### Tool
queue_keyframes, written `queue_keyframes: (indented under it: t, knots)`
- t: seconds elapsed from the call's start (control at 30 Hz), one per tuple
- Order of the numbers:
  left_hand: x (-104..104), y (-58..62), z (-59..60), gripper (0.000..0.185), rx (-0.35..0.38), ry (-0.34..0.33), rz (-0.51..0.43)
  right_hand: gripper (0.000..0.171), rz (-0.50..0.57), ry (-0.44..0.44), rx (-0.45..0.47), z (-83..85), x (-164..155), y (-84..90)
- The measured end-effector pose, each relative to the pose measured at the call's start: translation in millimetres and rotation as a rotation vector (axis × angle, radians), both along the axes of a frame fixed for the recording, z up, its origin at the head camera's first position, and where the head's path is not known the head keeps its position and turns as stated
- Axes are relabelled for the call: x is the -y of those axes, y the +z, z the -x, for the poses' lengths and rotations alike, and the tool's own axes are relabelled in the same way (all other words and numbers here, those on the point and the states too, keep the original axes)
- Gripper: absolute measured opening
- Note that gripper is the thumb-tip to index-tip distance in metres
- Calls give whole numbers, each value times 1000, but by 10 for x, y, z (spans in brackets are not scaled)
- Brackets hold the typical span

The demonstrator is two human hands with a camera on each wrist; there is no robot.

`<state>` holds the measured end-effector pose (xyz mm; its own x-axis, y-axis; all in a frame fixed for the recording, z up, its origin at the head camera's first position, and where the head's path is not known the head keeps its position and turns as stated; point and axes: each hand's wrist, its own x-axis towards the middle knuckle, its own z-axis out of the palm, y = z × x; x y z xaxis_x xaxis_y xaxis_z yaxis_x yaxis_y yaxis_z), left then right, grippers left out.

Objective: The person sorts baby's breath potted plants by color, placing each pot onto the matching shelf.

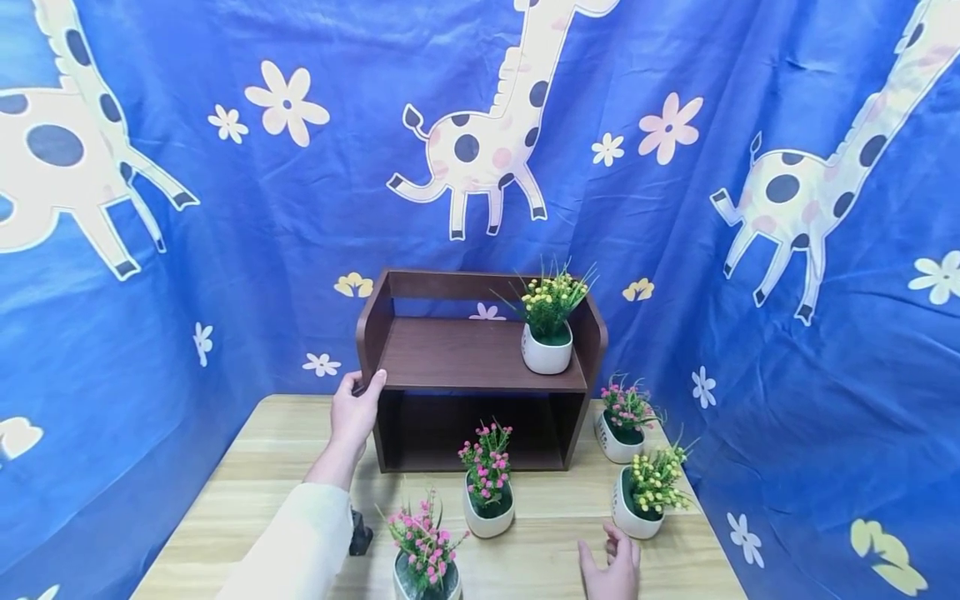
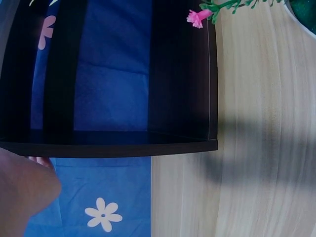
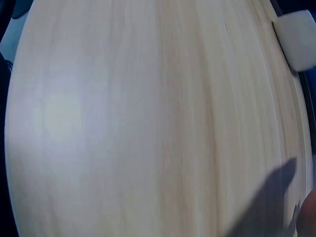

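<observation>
A dark brown two-tier wooden shelf point(image 1: 480, 354) stands at the back of the table. At its left side panel, my left hand point(image 1: 356, 412) grips the front edge, thumb in front and fingers along the outer side. The left wrist view shows that hand point(image 2: 24, 185) low against the panel point(image 2: 108, 149). My right hand point(image 1: 613, 567) hovers at the front right with fingers loosely bent and nothing in them. Just beyond its fingertips sits a white pot with yellow flowers point(image 1: 641, 500). Another yellow-flowered pot point(image 1: 547, 354) occupies the right end of the shelf's upper board.
Pink-flowered pots stand before the shelf: one in the middle point(image 1: 489, 508), one at the front edge point(image 1: 426, 567). A third pink pot point(image 1: 621, 433) is right of the shelf. A small black object point(image 1: 361, 533) lies near my left sleeve. Blue curtain point(image 1: 300, 208) surrounds the wooden table point(image 1: 225, 508).
</observation>
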<state>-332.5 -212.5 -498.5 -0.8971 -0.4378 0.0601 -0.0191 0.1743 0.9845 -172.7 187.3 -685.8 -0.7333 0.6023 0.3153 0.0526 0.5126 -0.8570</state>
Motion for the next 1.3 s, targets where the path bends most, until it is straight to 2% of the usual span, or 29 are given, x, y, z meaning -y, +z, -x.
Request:
queue_keyframes:
  t: [0.3,0.5,0.7,0.9,1.1,1.3]
  knots:
    - [-49,24,26,48,-11,15,10,52,48,-120,85,-8,-337,41]
    - [-78,20,12,50,-7,4,1,66,94,-161,130,1,-600,48]
    - [-79,20,6,54,-10,-7,-31,91,142,-87,212,75,-847,98]
    - [-79,12,4,49,-12,-2,-45,112,107,27,228,139,-981,126]
    - [-61,-12,23,49,-14,-6,-37,110,66,91,254,227,-1007,144]
    - [-35,-10,24,48,-16,5,-28,102,29,87,254,344,-1000,114]
